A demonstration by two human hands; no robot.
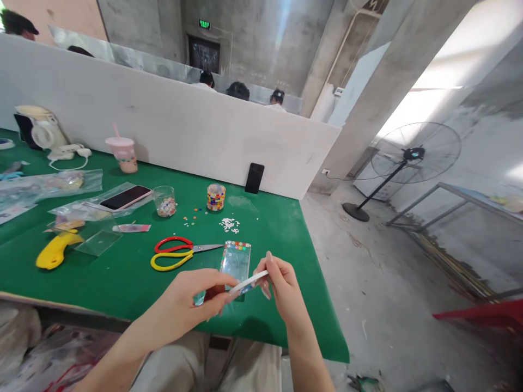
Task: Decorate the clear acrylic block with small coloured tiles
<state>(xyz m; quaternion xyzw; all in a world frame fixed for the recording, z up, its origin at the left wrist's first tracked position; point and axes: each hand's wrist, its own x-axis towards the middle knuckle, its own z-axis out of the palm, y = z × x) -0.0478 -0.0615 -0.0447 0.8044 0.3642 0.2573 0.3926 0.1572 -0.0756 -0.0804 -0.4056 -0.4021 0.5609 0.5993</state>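
Both hands meet over the near edge of the green table (122, 283). My left hand (192, 302) and my right hand (281, 286) pinch the two ends of a thin white strip (249, 282) with small coloured bits on it. Just beyond the fingers lies a clear rectangular plate (236, 261) with a row of coloured mosaic tiles along its far edge. Scissors (180, 253) with one red and one yellow handle lie to the left of the plate.
Loose tiles (229, 223), a mosaic-covered cup (216, 196), a glass of tiles (165, 201), a phone (126, 197), plastic bags, a yellow tool (55, 251) and a pink cup (123, 154) lie on the table. A white partition (183, 130) backs it. A floor fan (408, 158) stands at right.
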